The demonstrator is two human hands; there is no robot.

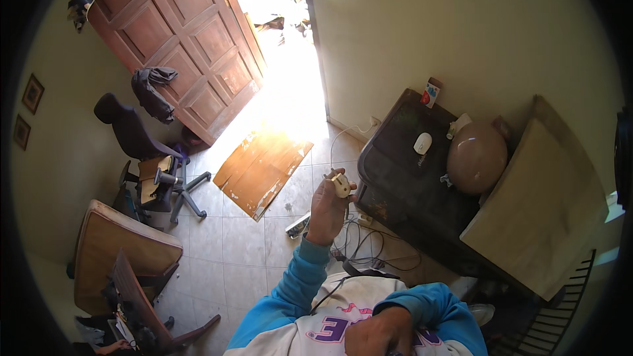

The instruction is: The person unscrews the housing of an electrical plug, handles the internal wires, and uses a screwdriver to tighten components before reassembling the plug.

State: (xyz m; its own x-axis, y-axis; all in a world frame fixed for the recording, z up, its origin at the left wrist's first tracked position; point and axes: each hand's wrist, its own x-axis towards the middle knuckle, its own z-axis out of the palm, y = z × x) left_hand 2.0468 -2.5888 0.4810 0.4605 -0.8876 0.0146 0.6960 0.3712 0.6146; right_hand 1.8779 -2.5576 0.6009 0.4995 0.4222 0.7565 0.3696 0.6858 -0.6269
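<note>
My left hand is raised in front of me, its fingers closed around a cream electrical plug. Dark openings show on the plug's face. Near it, a pale cord runs from a wall outlet down to the held fitting. My right hand is bent in against my chest at the lower edge. Its fingers are mostly hidden, and I cannot make out whether they hold anything.
Right of my left hand stands a dark table bearing a balloon, a white oval device and a small box. Loose cables lie below. An office chair and open door are left; another person's hand shows bottom left.
</note>
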